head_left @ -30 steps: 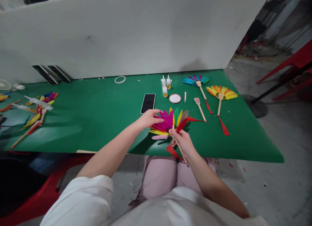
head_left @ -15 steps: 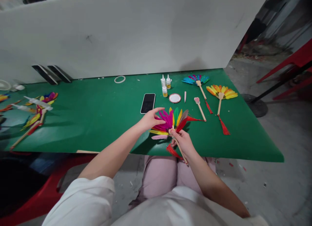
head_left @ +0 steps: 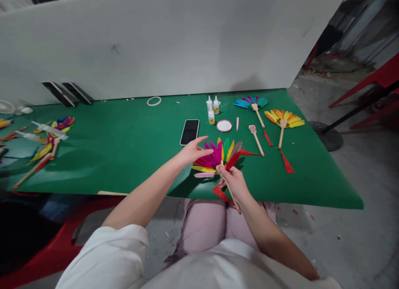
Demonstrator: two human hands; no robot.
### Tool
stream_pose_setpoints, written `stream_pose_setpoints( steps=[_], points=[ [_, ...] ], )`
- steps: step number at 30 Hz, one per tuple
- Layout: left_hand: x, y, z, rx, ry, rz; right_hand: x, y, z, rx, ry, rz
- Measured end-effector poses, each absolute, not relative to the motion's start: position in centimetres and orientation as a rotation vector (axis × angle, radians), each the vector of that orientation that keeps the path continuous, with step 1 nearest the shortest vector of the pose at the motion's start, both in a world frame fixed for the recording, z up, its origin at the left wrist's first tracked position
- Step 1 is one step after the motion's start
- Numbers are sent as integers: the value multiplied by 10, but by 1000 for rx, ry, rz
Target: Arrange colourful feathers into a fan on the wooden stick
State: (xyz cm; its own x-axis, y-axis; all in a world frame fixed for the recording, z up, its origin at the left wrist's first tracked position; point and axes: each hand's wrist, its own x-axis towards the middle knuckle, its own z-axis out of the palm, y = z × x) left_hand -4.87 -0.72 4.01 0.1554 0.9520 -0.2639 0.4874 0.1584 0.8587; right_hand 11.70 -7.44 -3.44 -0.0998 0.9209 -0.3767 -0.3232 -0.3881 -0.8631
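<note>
Bright feather fan above the green surface

Magenta, yellow, green, brown and red feathers spread around its wooden handle, clamped in the right hand's fingers. The left hand's thumb and forefinger are apart beside magenta plumes. Beyond: one phone, three bottles; rightward, two fans.

Had my left arm stretched out front, left hand open, thumb and forefinger spread apart, while my right hand was curled in a grip, right forearm slanting in.
</note>
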Motion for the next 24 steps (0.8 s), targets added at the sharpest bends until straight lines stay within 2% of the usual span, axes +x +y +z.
stream_pose_setpoints(
  steps=[9, 24],
  points=[
    [-61, -17, 34, 1332, 1321, 628, 117, -74, -39, -1182, -753, 1667],
    [-58, -17, 29, 1482, 1272, 655, 117, -74, -35, -1190, -752, 1661]
  ],
)
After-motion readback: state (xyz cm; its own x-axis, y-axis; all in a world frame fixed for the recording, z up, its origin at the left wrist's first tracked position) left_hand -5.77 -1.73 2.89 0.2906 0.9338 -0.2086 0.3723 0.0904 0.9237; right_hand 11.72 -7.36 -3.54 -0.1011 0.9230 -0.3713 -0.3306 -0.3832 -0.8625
